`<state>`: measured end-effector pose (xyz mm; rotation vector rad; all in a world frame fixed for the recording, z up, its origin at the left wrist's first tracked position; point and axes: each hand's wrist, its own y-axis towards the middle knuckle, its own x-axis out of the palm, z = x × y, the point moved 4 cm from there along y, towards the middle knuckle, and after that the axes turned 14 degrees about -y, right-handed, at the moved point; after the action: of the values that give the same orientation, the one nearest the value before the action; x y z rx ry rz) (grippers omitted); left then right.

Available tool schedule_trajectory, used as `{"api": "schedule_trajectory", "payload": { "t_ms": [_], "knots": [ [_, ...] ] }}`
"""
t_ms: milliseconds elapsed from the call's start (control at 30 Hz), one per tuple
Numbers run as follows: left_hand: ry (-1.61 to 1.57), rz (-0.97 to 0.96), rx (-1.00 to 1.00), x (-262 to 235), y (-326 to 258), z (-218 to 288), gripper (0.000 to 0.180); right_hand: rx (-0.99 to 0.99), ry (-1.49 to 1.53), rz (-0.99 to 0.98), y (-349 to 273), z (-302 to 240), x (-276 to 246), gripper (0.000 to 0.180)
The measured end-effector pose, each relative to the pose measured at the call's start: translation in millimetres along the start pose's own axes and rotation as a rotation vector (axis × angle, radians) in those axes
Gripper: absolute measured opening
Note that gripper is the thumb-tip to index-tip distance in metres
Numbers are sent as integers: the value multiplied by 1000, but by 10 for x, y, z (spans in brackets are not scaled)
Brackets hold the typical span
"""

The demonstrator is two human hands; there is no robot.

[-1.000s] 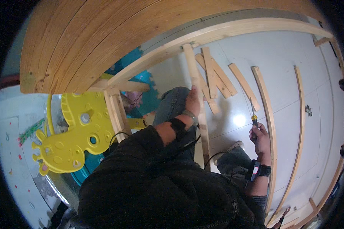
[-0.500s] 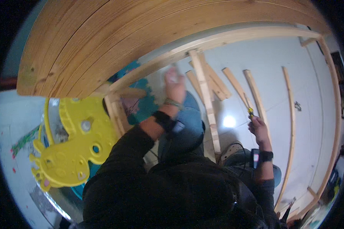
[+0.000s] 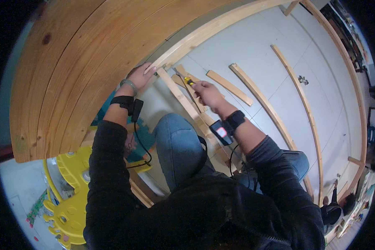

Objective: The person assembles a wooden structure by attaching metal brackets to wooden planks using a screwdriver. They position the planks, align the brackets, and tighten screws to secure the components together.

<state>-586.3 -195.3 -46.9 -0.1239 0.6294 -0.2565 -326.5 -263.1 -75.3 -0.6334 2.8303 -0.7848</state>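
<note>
My left hand point(image 3: 141, 77) is closed round the edge of the long wooden rail point(image 3: 196, 39), beside the joint where a wooden crosspiece point(image 3: 177, 92) meets it. In my right hand point(image 3: 209, 96) is a screwdriver point(image 3: 188, 81) with a yellow and black handle. Its shaft points toward that joint; I cannot tell whether the tip touches anything. Just under the screwdriver, several short wooden slats point(image 3: 199, 100) lie crossed on the tiled floor.
A wide planked wooden panel point(image 3: 71, 71) overhangs the left. Loose wooden strips point(image 3: 262, 102) lie inside the frame's curved-looking outer rail point(image 3: 359, 87). Small metal hardware point(image 3: 303, 80) rests at right. A yellow plastic piece point(image 3: 68, 208) stands lower left. Another person point(image 3: 333, 210) is at lower right.
My left hand has moved left onto the rail by the joint. My right hand has brought the screwdriver up and left toward it. The whole view has also turned.
</note>
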Motion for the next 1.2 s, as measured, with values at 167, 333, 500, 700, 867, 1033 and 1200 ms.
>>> {"api": "schedule_trajectory", "payload": {
  "t_ms": [167, 333, 500, 700, 867, 1033, 1200],
  "knots": [
    [236, -15, -18, 63, 189, -82, 50, 101, 256, -80, 85, -28, 242, 28],
    [172, 3, -79, 69, 167, -74, 49, 7, 238, -121, 267, -15, 296, 24],
    [123, 53, -131, 92, 151, -89, 47, -43, 108, -52, 341, 89, 235, 19],
    [166, 16, -105, 79, 175, -86, 46, -96, 151, -22, 401, 161, 250, 19],
    [198, 65, -92, 78, 148, -22, 44, 33, 418, -266, 464, 283, 235, 24],
    [180, 44, -83, 77, 168, -51, 43, 74, 545, -288, 524, 354, 182, 20],
    [100, 22, -105, 68, 171, -126, 44, 77, 552, -286, 542, 371, 222, 23]
  ]
}}
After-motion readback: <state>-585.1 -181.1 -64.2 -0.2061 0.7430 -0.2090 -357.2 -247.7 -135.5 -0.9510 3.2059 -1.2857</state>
